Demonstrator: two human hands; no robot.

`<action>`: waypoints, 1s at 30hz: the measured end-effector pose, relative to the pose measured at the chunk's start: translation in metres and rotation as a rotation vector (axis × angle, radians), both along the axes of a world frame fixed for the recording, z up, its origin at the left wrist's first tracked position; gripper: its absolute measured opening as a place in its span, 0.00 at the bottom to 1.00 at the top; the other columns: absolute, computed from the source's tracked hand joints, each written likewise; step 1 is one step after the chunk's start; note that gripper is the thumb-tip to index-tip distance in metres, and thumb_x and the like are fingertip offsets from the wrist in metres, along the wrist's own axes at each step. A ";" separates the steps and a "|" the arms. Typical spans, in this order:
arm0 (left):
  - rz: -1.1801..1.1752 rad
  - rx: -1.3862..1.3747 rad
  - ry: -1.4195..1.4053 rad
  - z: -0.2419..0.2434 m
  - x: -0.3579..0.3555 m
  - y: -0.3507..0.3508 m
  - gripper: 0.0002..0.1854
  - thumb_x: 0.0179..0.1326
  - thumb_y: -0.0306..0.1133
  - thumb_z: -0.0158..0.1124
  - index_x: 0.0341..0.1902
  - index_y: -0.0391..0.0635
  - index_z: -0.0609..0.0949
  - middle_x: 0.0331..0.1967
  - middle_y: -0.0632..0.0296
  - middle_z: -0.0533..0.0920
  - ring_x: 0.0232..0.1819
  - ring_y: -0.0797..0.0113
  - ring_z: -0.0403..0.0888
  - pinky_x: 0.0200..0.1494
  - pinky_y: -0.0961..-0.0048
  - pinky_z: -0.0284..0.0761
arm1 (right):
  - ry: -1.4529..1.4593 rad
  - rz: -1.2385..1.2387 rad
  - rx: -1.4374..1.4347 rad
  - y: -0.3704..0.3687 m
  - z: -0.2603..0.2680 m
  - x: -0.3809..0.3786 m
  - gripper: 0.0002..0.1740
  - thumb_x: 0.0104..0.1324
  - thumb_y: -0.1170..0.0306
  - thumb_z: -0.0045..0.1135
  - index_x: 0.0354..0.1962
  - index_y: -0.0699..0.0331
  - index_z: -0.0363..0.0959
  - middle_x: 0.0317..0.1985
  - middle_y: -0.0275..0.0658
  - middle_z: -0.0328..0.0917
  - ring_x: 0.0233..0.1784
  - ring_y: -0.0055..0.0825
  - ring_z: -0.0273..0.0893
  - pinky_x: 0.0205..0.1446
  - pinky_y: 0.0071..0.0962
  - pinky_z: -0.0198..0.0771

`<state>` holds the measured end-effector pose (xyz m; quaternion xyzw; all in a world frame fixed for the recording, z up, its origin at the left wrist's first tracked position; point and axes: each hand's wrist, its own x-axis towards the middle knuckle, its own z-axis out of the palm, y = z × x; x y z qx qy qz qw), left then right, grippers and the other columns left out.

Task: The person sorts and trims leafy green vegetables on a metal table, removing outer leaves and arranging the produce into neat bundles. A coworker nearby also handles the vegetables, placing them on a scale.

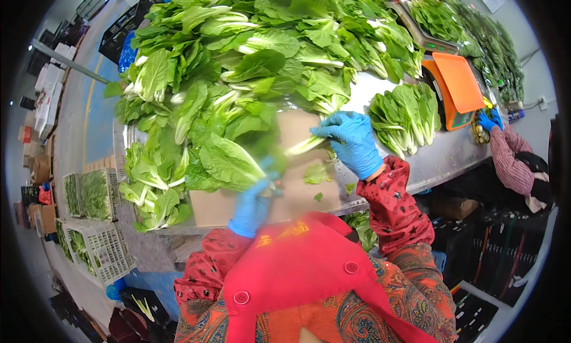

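My left hand (254, 204), in a blue glove and blurred, grips the pale base of a leafy green head (232, 160). That head's leaves fan out to the upper left. My right hand (352, 142), also blue-gloved, has its fingers closed around a pale leaf stalk (305, 145) over a brown cardboard sheet (308, 195). Torn leaf pieces (316, 173) lie on the cardboard beneath it. Beyond both hands rises a large heap of leafy greens (258, 53). To the right of my right hand, a neat bunch of greens (406, 115) rests on the metal table (446, 160).
An orange scale (459, 84) stands at the table's right, with another scale (439, 47) carrying greens behind it. A co-worker's blue-gloved hands (488, 120) are at far right. White plastic crates (105, 253) holding greens sit on the floor at left.
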<state>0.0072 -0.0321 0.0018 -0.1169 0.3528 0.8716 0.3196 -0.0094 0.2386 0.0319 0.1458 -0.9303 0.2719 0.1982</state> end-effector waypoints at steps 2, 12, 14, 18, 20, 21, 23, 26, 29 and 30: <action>-0.027 -0.027 -0.011 -0.002 0.000 0.004 0.27 0.57 0.27 0.56 0.62 0.39 0.64 0.44 0.56 0.78 0.41 0.66 0.77 0.42 0.67 0.77 | 0.135 -0.186 0.142 0.013 0.011 0.005 0.27 0.44 0.81 0.56 0.45 0.55 0.75 0.42 0.40 0.76 0.43 0.42 0.73 0.47 0.36 0.68; 0.000 -0.088 -0.012 -0.003 0.000 0.007 0.16 0.57 0.23 0.59 0.50 0.43 0.72 0.39 0.56 0.79 0.41 0.62 0.78 0.40 0.68 0.80 | -0.590 -0.596 -0.017 -0.029 -0.060 0.066 0.26 0.47 0.45 0.64 0.20 0.63 0.75 0.22 0.46 0.76 0.26 0.43 0.77 0.32 0.36 0.72; -0.042 -0.053 0.006 -0.003 0.002 0.009 0.15 0.57 0.23 0.59 0.48 0.42 0.73 0.39 0.55 0.79 0.41 0.62 0.78 0.40 0.68 0.79 | -0.652 -0.631 0.044 -0.045 -0.078 0.063 0.25 0.48 0.47 0.66 0.20 0.63 0.74 0.21 0.45 0.76 0.25 0.41 0.76 0.32 0.35 0.71; -0.092 -0.045 0.003 0.001 0.002 0.010 0.14 0.57 0.21 0.58 0.47 0.41 0.73 0.38 0.54 0.79 0.41 0.62 0.78 0.39 0.69 0.79 | -0.687 -0.702 -0.350 -0.051 -0.092 0.058 0.20 0.52 0.53 0.65 0.21 0.63 0.75 0.20 0.43 0.76 0.24 0.32 0.76 0.30 0.31 0.70; -0.106 -0.043 0.002 0.003 0.001 0.009 0.14 0.57 0.21 0.58 0.48 0.40 0.73 0.38 0.54 0.80 0.41 0.62 0.78 0.39 0.69 0.79 | -0.905 -0.658 -1.173 -0.045 -0.088 0.064 0.18 0.58 0.58 0.56 0.31 0.68 0.77 0.27 0.42 0.79 0.29 0.27 0.77 0.36 0.23 0.71; -0.103 -0.012 0.029 0.003 0.001 0.009 0.14 0.57 0.22 0.58 0.48 0.40 0.73 0.38 0.53 0.80 0.41 0.62 0.78 0.39 0.69 0.79 | -0.873 -0.535 -1.246 -0.043 -0.085 0.069 0.16 0.61 0.60 0.54 0.31 0.67 0.76 0.28 0.40 0.79 0.29 0.25 0.77 0.33 0.21 0.69; -0.118 -0.017 -0.007 0.002 0.000 0.010 0.15 0.58 0.22 0.58 0.49 0.39 0.72 0.40 0.53 0.80 0.42 0.63 0.78 0.40 0.69 0.78 | -0.852 -0.362 -1.364 -0.040 -0.076 0.081 0.13 0.65 0.64 0.51 0.32 0.66 0.75 0.29 0.35 0.80 0.27 0.20 0.76 0.27 0.15 0.64; -0.155 -0.037 -0.022 0.000 0.001 0.014 0.17 0.58 0.23 0.58 0.52 0.37 0.71 0.42 0.53 0.79 0.43 0.63 0.78 0.42 0.69 0.77 | -0.866 -0.311 -1.427 -0.044 -0.064 0.091 0.14 0.67 0.64 0.48 0.38 0.67 0.73 0.33 0.39 0.80 0.30 0.23 0.77 0.30 0.18 0.69; -0.193 -0.067 -0.025 0.000 0.000 0.021 0.20 0.59 0.25 0.58 0.55 0.37 0.69 0.43 0.53 0.79 0.44 0.64 0.78 0.44 0.69 0.77 | -0.842 -0.234 -1.530 -0.051 -0.054 0.087 0.17 0.65 0.62 0.52 0.43 0.69 0.71 0.35 0.39 0.80 0.33 0.24 0.77 0.30 0.21 0.72; -0.199 -0.035 0.004 0.000 0.000 0.023 0.21 0.59 0.25 0.58 0.56 0.36 0.69 0.43 0.53 0.79 0.44 0.64 0.78 0.45 0.68 0.76 | -0.843 -0.209 -1.566 -0.053 -0.050 0.084 0.19 0.64 0.62 0.54 0.44 0.70 0.70 0.36 0.40 0.80 0.34 0.25 0.77 0.30 0.21 0.73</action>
